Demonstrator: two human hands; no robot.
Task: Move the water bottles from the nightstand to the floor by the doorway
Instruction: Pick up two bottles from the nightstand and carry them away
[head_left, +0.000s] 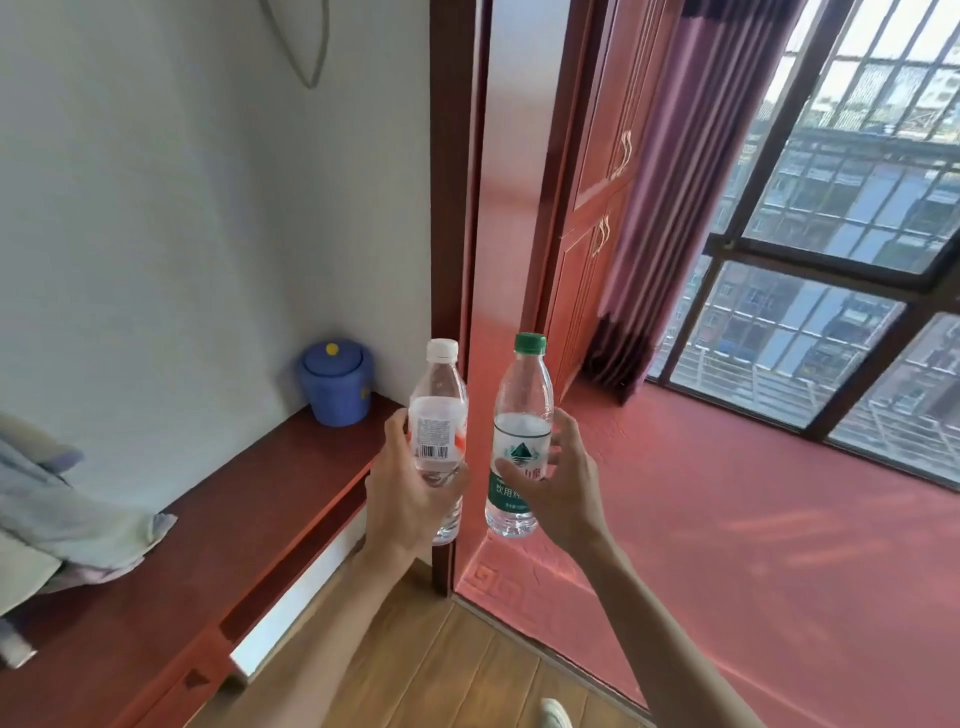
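the left hand (402, 499) is wrapped around the white-capped bottle (438, 436), upright in the air. at its 3 o'clock, the right hand (558, 486) grips the green-capped bottle (519, 436), both before the doorway (470, 208).

Red floor (753, 519) right of the door frame (447, 208) lies open; the ledge (208, 519) and blue pot (336, 387) block the left.

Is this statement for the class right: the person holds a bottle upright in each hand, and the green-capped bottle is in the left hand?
Not quite. The head view shows the green-capped bottle in the right hand; the left hand holds the white-capped bottle. The rest stands: one roughly upright bottle in each hand.
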